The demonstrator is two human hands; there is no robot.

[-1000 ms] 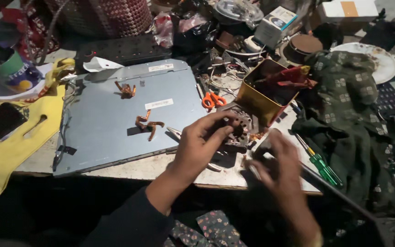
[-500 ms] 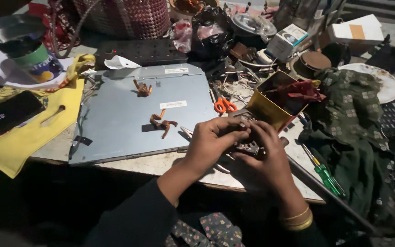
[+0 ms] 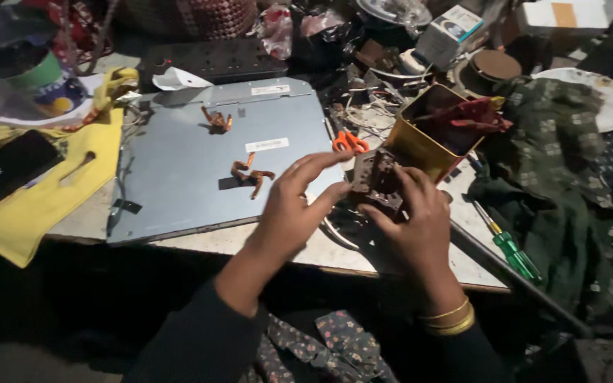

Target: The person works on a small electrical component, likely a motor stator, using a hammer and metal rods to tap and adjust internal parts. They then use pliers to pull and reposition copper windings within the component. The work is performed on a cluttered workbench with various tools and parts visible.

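At the front edge of the counter [image 3: 420,257] we see both hands on a small dark brown part [image 3: 376,181], rusty looking, shape hard to read. Right hand [image 3: 416,230] has its grip pinching the part, fingers curled round its right side and underside, thumb at the lower left. Left hand [image 3: 294,206] sits just left of it, grip spread, fingers stretched out flat toward the part; the lower fingertips look to be touching its left edge, we cannot tell for sure. Gold bangles [image 3: 450,319] on the right wrist, dark sleeves on both arms.

The part sits just above the counter edge, right in front of a yellow tin box [image 3: 420,145] that is tilted and holds red-handled tools [image 3: 471,117]. Orange-handled scissors [image 3: 350,142] lie just left of the box. Left of the hands a grey closed laptop [image 3: 179,177] lies flat, with two small rusty brown bits on its lid, one near the middle [image 3: 251,174], one further back [image 3: 217,119]. A yellow cloth [image 3: 44,195] lies left of the laptop, a dark phone [image 3: 5,170] on it. A green-handled screwdriver [image 3: 509,245] lies right of the right hand, beside a dark green patterned cloth [image 3: 562,170]. A white plate [image 3: 608,99] at far right, a black power strip [image 3: 211,60] behind the laptop. Back clutter too dark to sort.
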